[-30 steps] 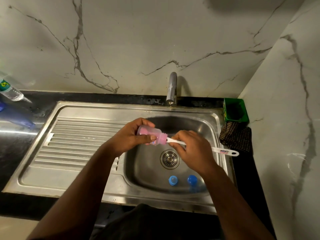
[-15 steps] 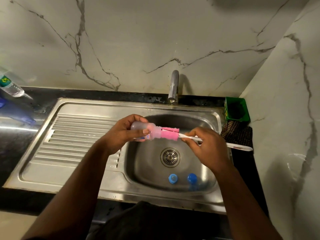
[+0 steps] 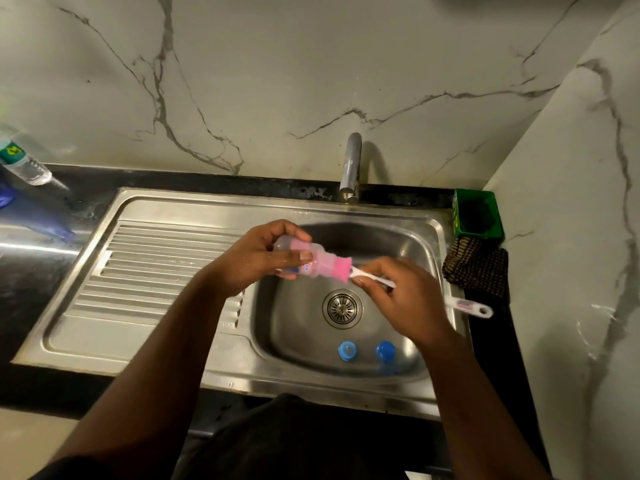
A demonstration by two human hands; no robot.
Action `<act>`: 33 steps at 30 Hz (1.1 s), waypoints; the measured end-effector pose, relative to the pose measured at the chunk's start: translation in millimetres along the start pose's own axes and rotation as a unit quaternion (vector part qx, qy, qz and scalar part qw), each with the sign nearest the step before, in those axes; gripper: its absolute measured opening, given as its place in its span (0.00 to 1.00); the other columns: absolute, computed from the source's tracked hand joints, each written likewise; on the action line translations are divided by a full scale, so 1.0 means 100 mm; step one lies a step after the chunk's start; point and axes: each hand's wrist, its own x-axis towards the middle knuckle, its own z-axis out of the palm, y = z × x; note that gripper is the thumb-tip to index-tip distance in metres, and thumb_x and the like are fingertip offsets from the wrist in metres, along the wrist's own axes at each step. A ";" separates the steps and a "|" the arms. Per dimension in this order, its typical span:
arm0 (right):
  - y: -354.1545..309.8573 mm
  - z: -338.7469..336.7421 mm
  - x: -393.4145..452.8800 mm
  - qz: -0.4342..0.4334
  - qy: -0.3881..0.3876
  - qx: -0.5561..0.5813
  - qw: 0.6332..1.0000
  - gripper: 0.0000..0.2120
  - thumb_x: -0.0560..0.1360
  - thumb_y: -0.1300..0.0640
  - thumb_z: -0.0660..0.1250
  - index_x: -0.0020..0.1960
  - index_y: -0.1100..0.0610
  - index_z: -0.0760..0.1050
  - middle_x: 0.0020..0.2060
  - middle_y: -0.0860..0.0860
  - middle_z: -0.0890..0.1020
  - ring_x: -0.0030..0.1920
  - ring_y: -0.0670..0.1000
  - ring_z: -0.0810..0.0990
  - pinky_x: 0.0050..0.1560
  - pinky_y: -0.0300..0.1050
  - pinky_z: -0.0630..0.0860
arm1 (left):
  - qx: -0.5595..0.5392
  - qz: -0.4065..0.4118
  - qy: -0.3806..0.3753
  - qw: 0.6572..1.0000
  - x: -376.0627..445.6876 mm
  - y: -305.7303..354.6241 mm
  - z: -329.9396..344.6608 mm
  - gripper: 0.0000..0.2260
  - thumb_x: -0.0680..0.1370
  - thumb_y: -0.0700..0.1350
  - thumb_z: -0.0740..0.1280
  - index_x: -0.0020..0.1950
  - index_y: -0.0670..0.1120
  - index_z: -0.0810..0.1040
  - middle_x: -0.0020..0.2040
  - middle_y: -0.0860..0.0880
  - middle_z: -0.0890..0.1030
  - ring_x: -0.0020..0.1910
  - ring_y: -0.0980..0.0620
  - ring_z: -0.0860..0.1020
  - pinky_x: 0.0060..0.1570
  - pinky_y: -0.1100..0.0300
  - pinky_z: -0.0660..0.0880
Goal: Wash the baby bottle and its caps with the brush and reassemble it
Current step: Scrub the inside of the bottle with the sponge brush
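The left hand (image 3: 252, 258) grips the clear baby bottle (image 3: 299, 259) on its side above the sink (image 3: 346, 382), fingers (image 3: 294, 257) curled round its body, mouth pointing right. The right hand (image 3: 405, 299) pinches the white handle of the brush (image 3: 464, 305); its pink sponge head sits partly inside the bottle's mouth. Two blue caps (image 3: 347, 350) lie side by side at the near end of the basin, near the drain (image 3: 342, 308). On the black worktop (image 3: 41, 271) to the right sit a green tub (image 3: 478, 213) and a dark cloth (image 3: 476, 266).
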 end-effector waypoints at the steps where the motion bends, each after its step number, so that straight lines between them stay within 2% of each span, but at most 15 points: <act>1: 0.06 -0.07 -0.01 0.008 0.020 -0.002 1.000 0.08 0.76 0.44 0.75 0.46 0.48 0.81 0.36 0.36 0.76 0.41 0.44 0.76 0.38 0.42 0.69 | -0.015 -0.011 0.013 1.000 -0.02 -0.03 -0.04 0.15 0.74 0.47 0.76 0.59 0.46 0.80 0.57 0.42 0.82 0.52 0.42 0.84 0.46 0.48 0.83; 3: 0.09 -0.11 0.00 0.006 0.016 -0.003 1.000 0.08 0.75 0.46 0.77 0.45 0.48 0.81 0.36 0.34 0.73 0.42 0.42 0.74 0.38 0.41 0.68 | 0.003 -0.027 0.017 0.999 -0.04 -0.08 0.02 0.15 0.76 0.51 0.75 0.59 0.47 0.80 0.56 0.44 0.82 0.52 0.43 0.84 0.44 0.52 0.82; 6: -0.07 -0.01 0.05 -0.021 -0.053 0.022 0.998 0.09 0.78 0.42 0.70 0.50 0.47 0.81 0.39 0.39 0.81 0.41 0.42 0.78 0.40 0.44 0.74 | 0.018 -0.027 -0.001 0.999 0.00 -0.12 0.17 0.16 0.76 0.53 0.72 0.60 0.47 0.80 0.55 0.45 0.82 0.49 0.46 0.84 0.42 0.54 0.81; 8: -0.03 -0.05 0.06 0.003 -0.067 0.041 0.997 0.15 0.80 0.37 0.63 0.53 0.46 0.81 0.38 0.40 0.83 0.38 0.42 0.81 0.40 0.45 0.77 | 0.007 -0.014 0.005 1.000 -0.01 -0.07 0.09 0.16 0.76 0.51 0.72 0.61 0.46 0.80 0.56 0.43 0.82 0.51 0.45 0.85 0.44 0.52 0.82; 11: 0.09 -0.09 0.02 0.042 -0.071 0.051 0.995 0.22 0.80 0.34 0.57 0.49 0.48 0.81 0.33 0.42 0.83 0.34 0.43 0.81 0.38 0.48 0.79 | 0.021 0.006 0.019 1.000 -0.04 -0.02 -0.06 0.16 0.75 0.47 0.74 0.60 0.46 0.79 0.58 0.44 0.82 0.54 0.43 0.84 0.49 0.46 0.84; 13: 0.03 -0.02 0.04 0.013 -0.066 0.037 0.997 0.20 0.80 0.35 0.59 0.49 0.48 0.81 0.35 0.43 0.84 0.36 0.44 0.82 0.39 0.47 0.79 | 0.036 0.020 -0.002 0.999 -0.02 -0.02 0.04 0.16 0.74 0.46 0.76 0.60 0.45 0.79 0.58 0.44 0.81 0.54 0.44 0.83 0.50 0.47 0.84; 15: -0.03 0.01 0.07 -0.010 -0.051 0.016 0.999 0.13 0.79 0.39 0.67 0.50 0.47 0.81 0.39 0.42 0.83 0.40 0.45 0.80 0.39 0.45 0.75 | 0.044 0.020 -0.013 0.999 0.00 -0.03 0.11 0.16 0.73 0.46 0.76 0.59 0.47 0.80 0.57 0.44 0.82 0.54 0.45 0.83 0.50 0.51 0.83; 18: 0.08 -0.15 0.10 0.006 -0.013 0.021 1.000 0.06 0.76 0.47 0.76 0.47 0.47 0.80 0.38 0.38 0.78 0.41 0.44 0.76 0.38 0.44 0.72 | 0.017 0.008 0.011 1.000 -0.01 -0.08 -0.02 0.15 0.75 0.49 0.77 0.60 0.49 0.81 0.60 0.45 0.82 0.58 0.44 0.82 0.54 0.47 0.83; 22: 0.03 -0.10 0.08 0.011 -0.059 0.043 0.997 0.08 0.76 0.52 0.74 0.51 0.46 0.76 0.40 0.38 0.79 0.36 0.42 0.76 0.38 0.42 0.71 | 0.064 0.008 -0.001 0.998 0.00 -0.11 0.07 0.17 0.76 0.48 0.75 0.64 0.50 0.80 0.60 0.48 0.82 0.60 0.46 0.81 0.58 0.50 0.82; 25: -0.02 -0.02 0.07 0.021 -0.082 0.053 0.995 0.13 0.75 0.53 0.74 0.55 0.45 0.73 0.43 0.38 0.78 0.33 0.42 0.76 0.37 0.44 0.74 | 0.103 -0.041 -0.052 0.992 0.04 -0.05 0.11 0.21 0.72 0.44 0.80 0.63 0.50 0.81 0.57 0.48 0.84 0.56 0.47 0.83 0.55 0.52 0.83; 29: 0.00 -0.03 0.05 0.018 -0.127 0.070 0.989 0.18 0.73 0.47 0.70 0.62 0.43 0.73 0.50 0.36 0.78 0.38 0.39 0.78 0.42 0.44 0.76 | 0.260 -0.042 -0.106 0.959 0.08 0.00 0.07 0.24 0.68 0.49 0.83 0.62 0.53 0.82 0.53 0.55 0.85 0.51 0.56 0.83 0.50 0.62 0.80; 32: -0.06 0.04 0.08 -0.016 -0.126 0.056 0.990 0.19 0.76 0.36 0.66 0.62 0.42 0.78 0.53 0.39 0.80 0.48 0.40 0.80 0.47 0.43 0.77 | 0.292 -0.019 -0.099 0.951 0.11 -0.01 0.12 0.26 0.67 0.47 0.84 0.62 0.54 0.80 0.55 0.56 0.82 0.52 0.57 0.80 0.49 0.62 0.78; 33: -0.05 0.04 0.10 -0.008 -0.117 0.046 0.992 0.19 0.76 0.33 0.66 0.61 0.42 0.80 0.52 0.40 0.83 0.49 0.40 0.81 0.47 0.43 0.78 | 0.296 -0.009 -0.098 0.950 0.11 -0.02 0.11 0.26 0.67 0.47 0.84 0.62 0.54 0.80 0.55 0.56 0.82 0.52 0.57 0.80 0.50 0.61 0.79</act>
